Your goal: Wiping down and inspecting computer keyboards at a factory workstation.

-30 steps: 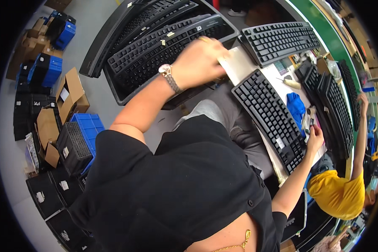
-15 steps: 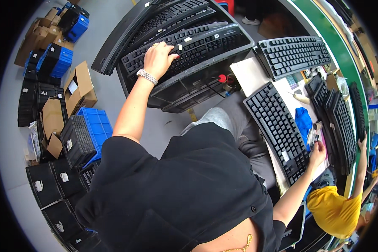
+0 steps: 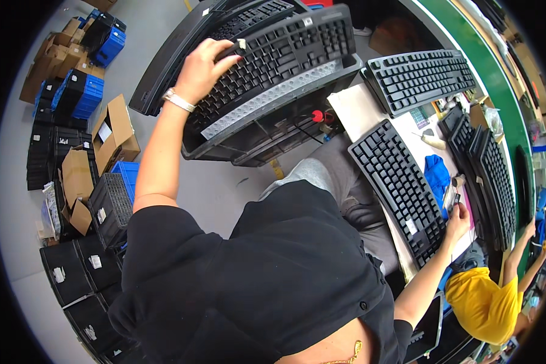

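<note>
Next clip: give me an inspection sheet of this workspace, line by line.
Surface: white bench top, mostly covered by keyboards.
Job's things: black keyboard on a stack in a dark crate; another black keyboard along the bench edge.
Clutter: blue cloth; more keyboards beyond.
Hands: left hand grips the stacked keyboard's end; right hand rests at the bench keyboard's far edge, fingers holding a small item.
Cables: dark lead inside the crate.
Surroundings: cardboard boxes, blue crates, a co-worker in yellow.

Left hand (image 3: pixel 203 67) is gripping a black keyboard (image 3: pixel 273 60) over the far crate (image 3: pixel 255 136); right hand (image 3: pixel 457 221) is resting beside another keyboard (image 3: pixel 400 188) at right.
</note>
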Motion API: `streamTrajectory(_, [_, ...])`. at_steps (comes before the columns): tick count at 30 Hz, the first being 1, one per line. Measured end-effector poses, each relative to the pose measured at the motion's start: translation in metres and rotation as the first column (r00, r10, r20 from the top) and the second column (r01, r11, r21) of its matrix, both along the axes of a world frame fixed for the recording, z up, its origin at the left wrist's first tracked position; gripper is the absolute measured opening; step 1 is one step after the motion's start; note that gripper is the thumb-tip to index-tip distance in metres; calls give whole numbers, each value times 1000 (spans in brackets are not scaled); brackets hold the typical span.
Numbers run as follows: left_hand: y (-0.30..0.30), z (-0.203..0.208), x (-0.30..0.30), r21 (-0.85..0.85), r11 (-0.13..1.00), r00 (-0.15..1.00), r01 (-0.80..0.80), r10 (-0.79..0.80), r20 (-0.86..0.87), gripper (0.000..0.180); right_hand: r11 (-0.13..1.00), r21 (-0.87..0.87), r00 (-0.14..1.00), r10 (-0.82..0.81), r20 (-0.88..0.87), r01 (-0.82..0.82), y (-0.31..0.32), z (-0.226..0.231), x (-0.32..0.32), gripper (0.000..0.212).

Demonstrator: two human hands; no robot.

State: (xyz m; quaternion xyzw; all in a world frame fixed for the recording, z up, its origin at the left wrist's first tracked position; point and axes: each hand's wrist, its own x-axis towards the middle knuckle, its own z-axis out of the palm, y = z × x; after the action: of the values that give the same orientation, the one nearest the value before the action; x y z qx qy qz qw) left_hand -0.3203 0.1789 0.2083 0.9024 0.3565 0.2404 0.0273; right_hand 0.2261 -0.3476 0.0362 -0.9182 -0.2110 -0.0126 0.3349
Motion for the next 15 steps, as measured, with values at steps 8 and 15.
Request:
streamTrajectory(8, [31,-20,-6,-624,781,991,26,63,121,36,999,38,999,28,-25,-27,-12,4,-2,30])
streamTrajectory(15, [27,-75,-7,-691,723,990,17,85,113,36,998,24,997,60,-45,-59,-34,17,-7,29])
